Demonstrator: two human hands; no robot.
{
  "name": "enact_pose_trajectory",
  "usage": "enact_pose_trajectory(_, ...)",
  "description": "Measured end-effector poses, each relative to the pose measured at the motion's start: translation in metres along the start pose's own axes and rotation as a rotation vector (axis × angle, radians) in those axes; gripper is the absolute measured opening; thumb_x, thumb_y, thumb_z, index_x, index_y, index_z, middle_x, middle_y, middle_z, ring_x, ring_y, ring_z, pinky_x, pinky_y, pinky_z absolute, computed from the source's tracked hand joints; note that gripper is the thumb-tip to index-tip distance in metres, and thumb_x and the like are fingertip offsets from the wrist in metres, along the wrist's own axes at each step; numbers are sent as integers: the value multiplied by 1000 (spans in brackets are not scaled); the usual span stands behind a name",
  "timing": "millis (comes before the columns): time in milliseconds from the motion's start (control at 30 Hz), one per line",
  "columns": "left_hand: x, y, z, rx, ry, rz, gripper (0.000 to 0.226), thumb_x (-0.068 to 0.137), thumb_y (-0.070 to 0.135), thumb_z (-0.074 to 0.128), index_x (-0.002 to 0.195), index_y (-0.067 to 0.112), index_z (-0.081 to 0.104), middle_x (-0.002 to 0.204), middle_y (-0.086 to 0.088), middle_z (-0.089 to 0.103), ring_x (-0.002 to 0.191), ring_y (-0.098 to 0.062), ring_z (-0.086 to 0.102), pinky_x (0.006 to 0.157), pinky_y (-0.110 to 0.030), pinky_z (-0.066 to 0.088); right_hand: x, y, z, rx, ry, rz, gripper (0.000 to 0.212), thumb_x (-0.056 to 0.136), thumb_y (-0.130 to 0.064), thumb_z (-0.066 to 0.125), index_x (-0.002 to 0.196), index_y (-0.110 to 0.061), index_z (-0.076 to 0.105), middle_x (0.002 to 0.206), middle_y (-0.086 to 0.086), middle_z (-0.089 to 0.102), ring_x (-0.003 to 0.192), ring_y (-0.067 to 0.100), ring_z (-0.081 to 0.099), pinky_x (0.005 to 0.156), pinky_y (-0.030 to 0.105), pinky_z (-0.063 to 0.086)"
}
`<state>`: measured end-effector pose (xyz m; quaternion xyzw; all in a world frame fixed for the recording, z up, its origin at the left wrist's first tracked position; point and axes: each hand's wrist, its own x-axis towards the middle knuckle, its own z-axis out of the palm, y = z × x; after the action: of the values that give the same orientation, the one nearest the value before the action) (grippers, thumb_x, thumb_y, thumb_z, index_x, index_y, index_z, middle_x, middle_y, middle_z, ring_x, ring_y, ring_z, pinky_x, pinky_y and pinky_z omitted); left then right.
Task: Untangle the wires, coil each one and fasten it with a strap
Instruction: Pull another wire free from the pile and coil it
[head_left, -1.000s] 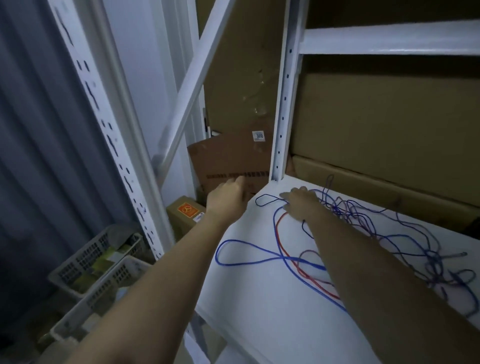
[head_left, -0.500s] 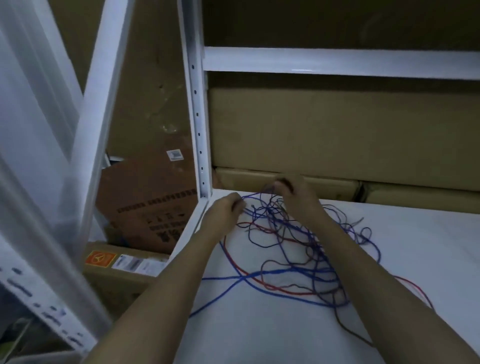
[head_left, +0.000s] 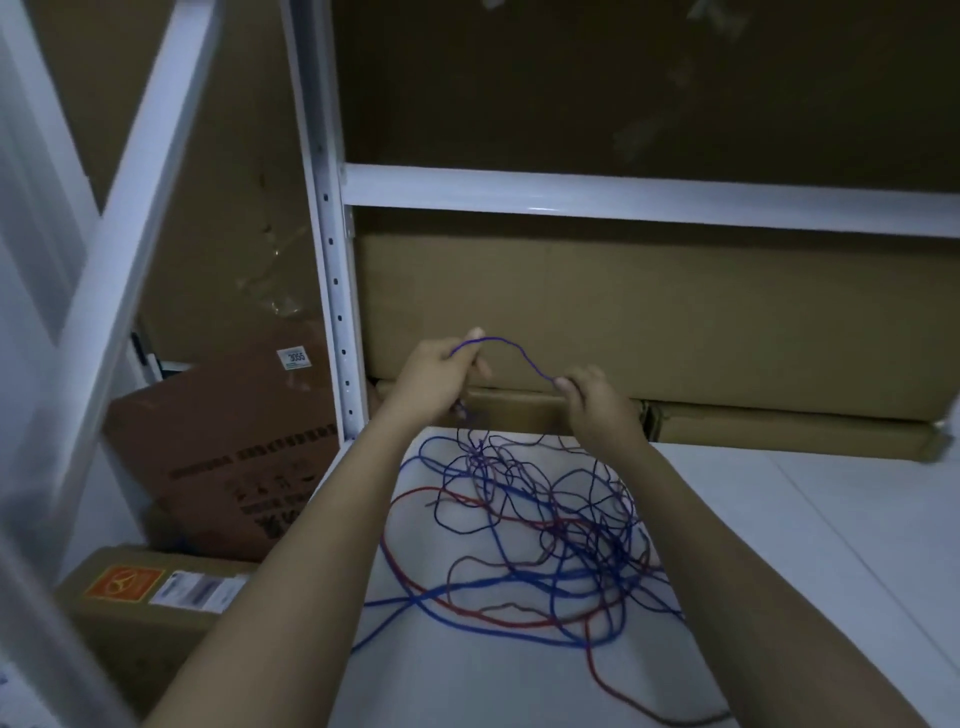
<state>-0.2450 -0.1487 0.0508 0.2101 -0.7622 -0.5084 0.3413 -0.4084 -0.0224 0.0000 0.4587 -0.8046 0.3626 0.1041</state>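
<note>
Blue wire (head_left: 511, 349) hangs between the left hand (head_left: 439, 376) and right hand (head_left: 595, 402), fingers pinching it above the tangled wires (head_left: 535, 530).

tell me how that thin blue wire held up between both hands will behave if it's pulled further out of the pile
Probably floppy: the thin blue wire curves loosely between the left hand and right hand. It looks light, pinched in the fingers alone. It will likely snag and drag neighbours, since its strands drop into the tangled pile of blue and red loops on the white shelf.

Matt cardboard box (head_left: 649, 322) — smooth white shelf (head_left: 779, 545)
</note>
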Motion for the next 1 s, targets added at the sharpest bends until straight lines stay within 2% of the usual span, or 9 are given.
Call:
enact_pose_trajectory(167,15,40,3,70,47,196,23,91,30,64,70,22,61,42,12,44,43,-5,40,55,-28,35,29,-10,-37,393,243,33,20,103,-18,39,91,-14,55,92,4,56,75,7,49,66,23,32)
enact_pose_trajectory(333,12,58,9,53,122,294,35,98,35,51,68,21,63,41,10,41,41,-8,41,51,-24,38,45,-27,-60,769,330,-2,16,100,-7,43,91,-13,54,81,-8,58,72,0,54,72,9,44)
enact_pose_trajectory(533,7,28,9,325,271,280,33,99,34,50,77,17,67,53,10,47,48,-3,40,49,-22,29,32,-10,-49,677,92,51,20,101,-15,45,94,-8,63,72,-6,56,62,-4,50,64,8,39)
enact_pose_trajectory(667,-2,-4,10,605,276,186,28,96,30,56,93,7,71,74,-6,55,69,-24,53,63,-34,40,20,-3,-34,736,-31,148,23,101,-23,46,84,-20,62,64,-6,46,57,5,41,53,13,34)
enact_pose_trajectory(733,-13,-13,18,577,322,122,19,93,29,61,96,10,60,93,-6,52,79,-23,53,72,-35,45,15,-3,-27,805,-82,210,23,101,-25,45,85,-20,62,63,-5,44,55,6,39,53,18,33)
enact_pose_trajectory(800,-27,-19,28,494,333,140,25,89,32,65,87,13,49,88,1,49,75,-14,51,67,-32,42,12,-6,-21,912,-107,263,23,102,-25,45,87,-19,61,63,-3,43,48,3,38,48,18,32)
enact_pose_trajectory(867,-38,-24,36,479,200,112,38,89,47,61,84,10,53,79,0,56,71,-7,54,60,-23,38,11,-10,-15,1020,-115,286,22,102,-22,44,87,-16,58,64,-1,42,40,0,35,43,16,30)
enact_pose_trajectory(933,-46,-28,43,559,-82,-53,60,86,65,50,94,8,62,91,-8,65,83,-19,60,69,-27,41,9,-17,-9,1089,-132,296,22,102,-21,43,87,-14,57,64,1,41,37,0,32,40,15,29)
enact_pose_trajectory(1000,-52,-35,50,633,-357,-239,57,85,66,50,101,12,58,98,-7,59,88,-21,55,78,-31,39,9,-24,-1,1147,-149,312,22,102,-19,43,86,-13,56,63,2,40,35,1,29,38,14,27)
